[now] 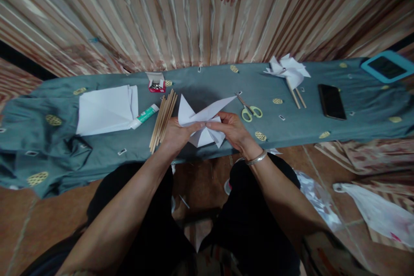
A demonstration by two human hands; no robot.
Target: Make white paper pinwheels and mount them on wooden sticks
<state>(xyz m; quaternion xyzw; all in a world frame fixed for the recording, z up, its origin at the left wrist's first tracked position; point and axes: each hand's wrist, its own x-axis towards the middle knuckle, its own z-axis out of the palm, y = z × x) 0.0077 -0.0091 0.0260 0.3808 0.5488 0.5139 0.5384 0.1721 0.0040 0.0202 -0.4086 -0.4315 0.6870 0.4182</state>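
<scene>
Home setting, craft corner. Striped floral curtain (207, 13) hangs as backdrop. Low bench under teal patterned cloth (207, 79). Paper sheets (106, 110), wooden sticks (163, 118), scissors (249, 110), glue tube (145, 115) scattered on top. Tiled floor (200, 181), plastic bags (378, 211) lying around.

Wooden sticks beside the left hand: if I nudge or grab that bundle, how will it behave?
The sticks look thin, straight and loose, not tied, so a push would probably scatter them. They look stiff and light, and may roll on the cloth if round. They lie close by the left hand, which with the right hand holds the folded paper.
</scene>
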